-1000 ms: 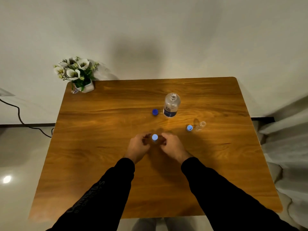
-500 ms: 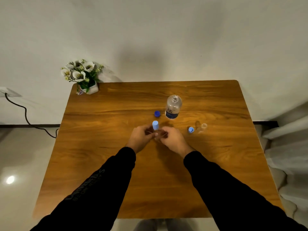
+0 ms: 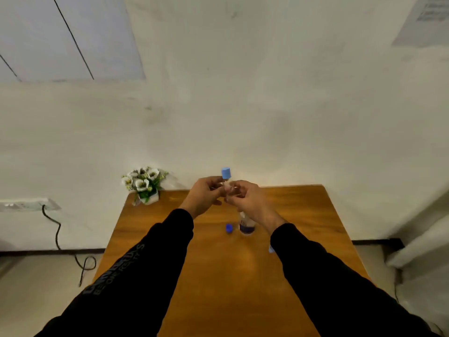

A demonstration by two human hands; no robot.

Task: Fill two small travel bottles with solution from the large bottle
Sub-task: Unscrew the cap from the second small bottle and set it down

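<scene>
Above the large bottle (image 3: pixel 246 224), both hands hold one capped travel bottle (image 3: pixel 226 181) upright in the air: the left hand (image 3: pixel 202 197) and right hand (image 3: pixel 247 200) each pinch its clear body with curled fingers, light-blue cap on top. Beside the large bottle on the worktop (image 3: pixel 218 276) lies its dark-blue cap (image 3: pixel 228 228), so it stands open. This small bottle looks filled and closed; the second is hidden behind the right sleeve, seemingly still to fill.
</scene>
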